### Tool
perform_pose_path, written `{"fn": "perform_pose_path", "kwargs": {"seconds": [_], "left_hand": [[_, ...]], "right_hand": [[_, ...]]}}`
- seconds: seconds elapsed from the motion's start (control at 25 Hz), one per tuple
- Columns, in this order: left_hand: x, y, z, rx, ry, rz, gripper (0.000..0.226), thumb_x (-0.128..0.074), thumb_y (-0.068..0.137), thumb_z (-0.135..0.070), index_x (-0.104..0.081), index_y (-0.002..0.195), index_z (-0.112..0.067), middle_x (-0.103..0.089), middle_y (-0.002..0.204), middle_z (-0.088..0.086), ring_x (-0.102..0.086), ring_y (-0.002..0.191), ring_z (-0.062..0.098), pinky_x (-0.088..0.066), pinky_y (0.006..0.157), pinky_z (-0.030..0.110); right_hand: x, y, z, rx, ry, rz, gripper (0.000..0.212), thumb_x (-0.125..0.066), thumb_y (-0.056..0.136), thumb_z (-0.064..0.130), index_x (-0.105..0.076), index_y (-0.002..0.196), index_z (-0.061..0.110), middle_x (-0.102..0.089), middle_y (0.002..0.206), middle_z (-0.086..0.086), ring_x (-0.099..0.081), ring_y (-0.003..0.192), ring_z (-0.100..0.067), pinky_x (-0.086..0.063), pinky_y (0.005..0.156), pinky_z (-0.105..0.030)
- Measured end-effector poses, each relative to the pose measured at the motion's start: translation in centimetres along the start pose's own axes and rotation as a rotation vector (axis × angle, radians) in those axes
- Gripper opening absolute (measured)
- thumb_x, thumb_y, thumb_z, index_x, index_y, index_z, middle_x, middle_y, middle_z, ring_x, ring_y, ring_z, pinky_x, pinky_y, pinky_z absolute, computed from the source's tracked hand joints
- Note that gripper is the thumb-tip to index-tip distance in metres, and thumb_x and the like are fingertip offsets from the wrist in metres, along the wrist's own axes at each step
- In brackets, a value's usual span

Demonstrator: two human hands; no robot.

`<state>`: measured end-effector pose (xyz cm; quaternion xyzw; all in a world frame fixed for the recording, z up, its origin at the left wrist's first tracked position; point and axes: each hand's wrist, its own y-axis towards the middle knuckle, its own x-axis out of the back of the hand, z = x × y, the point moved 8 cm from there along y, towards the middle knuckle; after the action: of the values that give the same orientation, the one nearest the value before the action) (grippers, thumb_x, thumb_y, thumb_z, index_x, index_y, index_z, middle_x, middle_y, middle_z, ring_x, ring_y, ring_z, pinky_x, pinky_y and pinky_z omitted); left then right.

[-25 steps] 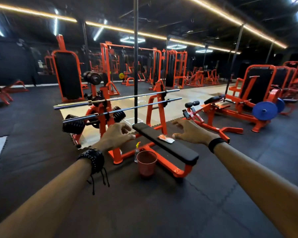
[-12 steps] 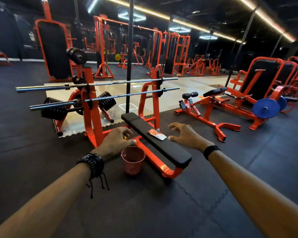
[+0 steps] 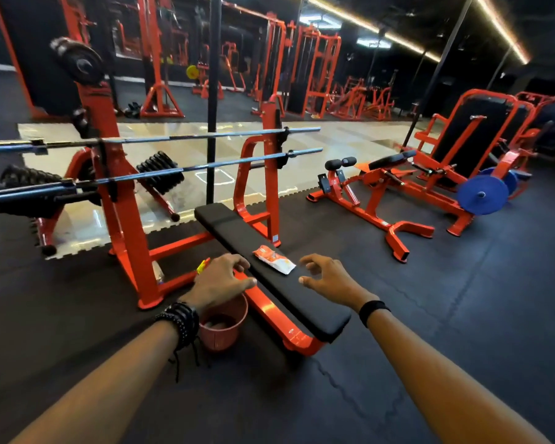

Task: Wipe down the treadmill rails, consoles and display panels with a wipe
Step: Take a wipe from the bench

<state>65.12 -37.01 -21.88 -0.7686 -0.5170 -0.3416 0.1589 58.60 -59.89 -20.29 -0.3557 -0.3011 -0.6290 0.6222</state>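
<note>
Reaching forward with both bare arms, we hold our left hand and right hand over the near half of the long black padded worktop on its orange steel frame. Neither grip has hold of anything: the left hand's fingers are spread and lightly bent, its thumb pointing toward the pad's near edge, and the right hand's fingers are loosely curled with the thumb stretched toward the left hand.

Between the two grips, a little beyond the fingertips, lies the flat orange-and-white wipe packet, resting on the black pad, apart from both hands. Just behind the left hand's knuckles a yellow-and-red spray nozzle sticks out; the bottle below it is mostly hidden. Under the left wrist stands a small round reddish plastic basket on the dark rubber floor, beside the orange frame.

A bundle of black beaded bracelets wraps the left wrist, and a plain black band the right. Beyond the grips, two steel barbells rest across the orange rack uprights.
</note>
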Motion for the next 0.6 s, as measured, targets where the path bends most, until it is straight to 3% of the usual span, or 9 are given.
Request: {"fn": "perform_pose_path", "kwargs": {"seconds": [0.08,0.28,0.44,0.6], "left_hand": [[-1.6,4.7,0.9,0.019,-0.026,0.029,0.037,-0.082,0.078,-0.040,-0.069,0.107,-0.020,-0.067,0.100,-0.004,-0.063,0.094,0.013,-0.049,0.085,0.030],[-6.2,14.6,3.8,0.067,-0.052,0.088,0.046,-0.072,0.065,-0.052,-0.069,0.101,-0.023,-0.068,0.096,-0.005,-0.062,0.089,0.012,-0.052,0.087,0.034],[-9.5,22.7,6.8,0.136,-0.048,0.060,0.052,-0.067,0.061,-0.058,-0.068,0.101,-0.027,-0.067,0.097,-0.008,-0.062,0.090,0.009,-0.051,0.087,0.033],[-12.5,29.3,8.0,0.229,-0.027,0.068,0.036,-0.080,0.077,-0.042,-0.066,0.107,-0.027,-0.065,0.103,-0.010,-0.061,0.100,0.009,-0.039,0.079,0.027]], "right_hand": [[0.5,3.8,-2.1,-0.034,0.023,-0.019,0.051,-0.072,0.092,0.029,-0.054,0.138,0.016,-0.059,0.134,-0.010,-0.055,0.127,-0.020,-0.045,0.104,-0.029],[0.6,12.9,-8.6,-0.098,0.070,0.013,0.047,-0.072,0.092,0.027,-0.057,0.136,0.015,-0.060,0.133,-0.010,-0.056,0.124,-0.018,-0.047,0.105,-0.032],[0.9,21.7,-14.0,-0.088,0.116,0.014,0.043,-0.072,0.093,0.024,-0.060,0.132,0.013,-0.062,0.129,-0.009,-0.058,0.121,-0.018,-0.046,0.098,-0.024],[1.1,29.2,-18.2,-0.086,0.169,0.058,0.040,-0.072,0.093,0.022,-0.060,0.131,0.013,-0.064,0.125,-0.010,-0.059,0.113,-0.014,-0.046,0.088,-0.019]]}}
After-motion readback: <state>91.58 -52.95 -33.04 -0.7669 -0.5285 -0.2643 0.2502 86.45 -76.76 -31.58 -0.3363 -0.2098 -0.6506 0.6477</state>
